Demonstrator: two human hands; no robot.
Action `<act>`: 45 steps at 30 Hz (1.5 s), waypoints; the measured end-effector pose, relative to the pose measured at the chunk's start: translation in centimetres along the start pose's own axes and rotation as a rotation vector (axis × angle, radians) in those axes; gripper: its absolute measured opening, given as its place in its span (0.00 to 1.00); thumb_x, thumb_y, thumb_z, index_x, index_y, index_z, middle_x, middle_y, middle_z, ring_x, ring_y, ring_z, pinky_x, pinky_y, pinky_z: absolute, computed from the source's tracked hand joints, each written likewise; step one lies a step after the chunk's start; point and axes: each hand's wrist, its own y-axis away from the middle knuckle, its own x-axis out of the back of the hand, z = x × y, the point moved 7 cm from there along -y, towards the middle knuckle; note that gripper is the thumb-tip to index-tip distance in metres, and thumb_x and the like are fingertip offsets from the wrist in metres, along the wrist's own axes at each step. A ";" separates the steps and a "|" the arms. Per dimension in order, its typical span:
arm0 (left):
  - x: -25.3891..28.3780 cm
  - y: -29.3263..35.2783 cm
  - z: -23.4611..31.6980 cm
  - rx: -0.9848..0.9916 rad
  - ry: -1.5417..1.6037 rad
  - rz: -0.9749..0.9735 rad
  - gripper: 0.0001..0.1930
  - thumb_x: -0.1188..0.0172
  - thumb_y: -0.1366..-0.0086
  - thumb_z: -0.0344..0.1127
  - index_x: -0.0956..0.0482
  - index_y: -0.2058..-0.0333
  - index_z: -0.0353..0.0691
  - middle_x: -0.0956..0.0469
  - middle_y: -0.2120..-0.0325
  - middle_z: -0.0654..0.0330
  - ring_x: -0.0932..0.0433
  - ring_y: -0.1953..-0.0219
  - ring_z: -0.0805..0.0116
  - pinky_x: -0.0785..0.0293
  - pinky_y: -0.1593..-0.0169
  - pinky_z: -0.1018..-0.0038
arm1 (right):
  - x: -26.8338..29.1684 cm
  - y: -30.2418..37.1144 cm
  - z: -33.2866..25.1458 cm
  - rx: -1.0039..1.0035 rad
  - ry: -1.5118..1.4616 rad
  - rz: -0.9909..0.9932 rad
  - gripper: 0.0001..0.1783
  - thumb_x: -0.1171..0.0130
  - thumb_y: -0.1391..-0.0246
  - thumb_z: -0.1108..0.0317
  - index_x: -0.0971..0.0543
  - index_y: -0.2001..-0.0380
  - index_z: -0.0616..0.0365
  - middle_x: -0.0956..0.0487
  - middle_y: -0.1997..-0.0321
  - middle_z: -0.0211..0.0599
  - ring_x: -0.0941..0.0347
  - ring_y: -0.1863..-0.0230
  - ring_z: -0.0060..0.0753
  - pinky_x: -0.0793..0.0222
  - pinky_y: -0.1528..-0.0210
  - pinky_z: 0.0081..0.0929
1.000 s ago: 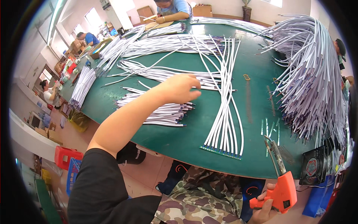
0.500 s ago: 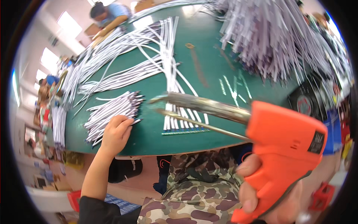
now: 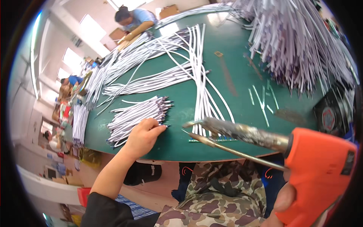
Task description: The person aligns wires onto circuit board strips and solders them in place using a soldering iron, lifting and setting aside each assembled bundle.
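Observation:
My right hand (image 3: pixel 284 202) grips an orange soldering gun (image 3: pixel 318 172) by its handle. Its dark, worn barrel and the thin feed tube under it point left over the table, with the tip in front of a row of white cables (image 3: pixel 198 113). These cables lie lengthwise, their near ends lined up at a thin green strip (image 3: pixel 193 141) that the gun partly covers. My left hand (image 3: pixel 142 139) is closed at the near right side of a pile of short white cables (image 3: pixel 130 116). One cable's dark end (image 3: pixel 168 126) sticks out past its fingertips.
More white cables (image 3: pixel 151 79) stretch across the green table (image 3: pixel 170 149). A large hanging bundle (image 3: pixel 295 45) fills the far right, above several loose green strips (image 3: pixel 263 100). A black device (image 3: pixel 328 113) stands at the right. A co-worker (image 3: pixel 134 20) sits at the far left edge.
The whole view has shifted, so the table appears farther right. The soldering gun's tip has come down nearer the cables' lined-up ends. My left hand keeps its place at the pile.

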 end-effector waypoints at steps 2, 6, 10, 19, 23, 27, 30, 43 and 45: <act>0.0 0.2 -0.2 0.007 0.011 -0.012 0.16 0.39 0.45 0.23 0.18 0.56 0.40 0.23 0.63 0.56 0.22 0.60 0.53 0.24 0.56 0.63 | 1.3 0.6 0.6 -0.032 0.028 0.134 0.36 0.37 0.41 0.59 0.38 0.37 0.68 0.25 0.45 0.53 0.27 0.68 0.27 0.28 0.66 0.21; -0.1 0.2 -0.5 0.031 0.053 -0.059 0.21 0.40 0.44 0.22 0.21 0.50 0.41 0.22 0.62 0.55 0.22 0.60 0.52 0.24 0.54 0.62 | 4.6 2.9 2.3 -0.124 0.084 0.456 0.37 0.36 0.41 0.60 0.38 0.36 0.67 0.26 0.44 0.53 0.27 0.68 0.27 0.27 0.66 0.22; -0.7 -0.2 -1.0 0.046 0.035 -0.158 0.20 0.40 0.42 0.26 0.21 0.49 0.43 0.23 0.65 0.56 0.22 0.61 0.53 0.24 0.56 0.61 | 6.8 5.3 3.0 -0.079 0.323 0.576 0.41 0.35 0.43 0.62 0.42 0.33 0.66 0.28 0.42 0.54 0.28 0.68 0.29 0.29 0.66 0.23; -1.3 -2.5 1.2 0.078 0.677 -0.082 0.15 0.43 0.32 0.29 0.21 0.48 0.47 0.30 0.66 0.57 0.25 0.67 0.55 0.26 0.60 0.64 | 8.9 7.6 5.7 -0.199 0.390 0.469 0.36 0.35 0.41 0.64 0.36 0.35 0.67 0.26 0.39 0.54 0.23 0.58 0.29 0.24 0.57 0.26; -1.8 -2.8 1.6 0.134 0.732 -0.153 0.16 0.43 0.32 0.29 0.20 0.47 0.49 0.30 0.67 0.57 0.25 0.66 0.57 0.27 0.59 0.64 | 9.6 7.2 6.6 -0.230 0.489 0.445 0.37 0.34 0.40 0.59 0.36 0.34 0.65 0.25 0.39 0.54 0.23 0.56 0.31 0.24 0.57 0.25; -2.0 -3.0 1.5 0.095 0.753 -0.213 0.18 0.44 0.32 0.29 0.22 0.45 0.50 0.30 0.67 0.57 0.25 0.66 0.57 0.27 0.59 0.65 | 10.0 7.2 7.8 -0.245 0.457 0.447 0.39 0.34 0.40 0.57 0.37 0.33 0.64 0.25 0.39 0.54 0.22 0.55 0.31 0.23 0.57 0.25; -2.2 -3.1 1.5 0.083 0.810 -0.214 0.17 0.44 0.33 0.28 0.22 0.46 0.47 0.28 0.66 0.58 0.24 0.65 0.57 0.26 0.59 0.66 | 10.2 7.1 8.4 -0.249 0.506 0.423 0.40 0.33 0.41 0.56 0.37 0.32 0.64 0.25 0.39 0.53 0.22 0.54 0.31 0.23 0.58 0.24; -1.4 -2.3 2.7 -0.132 0.549 -0.046 0.18 0.38 0.42 0.26 0.21 0.52 0.42 0.22 0.67 0.59 0.22 0.67 0.59 0.24 0.62 0.66 | 10.5 7.9 9.6 -0.328 0.472 0.407 0.39 0.33 0.41 0.55 0.35 0.33 0.62 0.26 0.38 0.46 0.24 0.48 0.30 0.22 0.58 0.22; -1.3 -2.0 2.9 -0.217 0.468 0.021 0.17 0.39 0.43 0.27 0.21 0.53 0.43 0.23 0.66 0.61 0.22 0.66 0.61 0.24 0.62 0.66 | 10.4 7.6 9.4 -0.317 0.481 0.421 0.38 0.34 0.40 0.56 0.35 0.33 0.61 0.27 0.37 0.46 0.24 0.47 0.30 0.22 0.58 0.22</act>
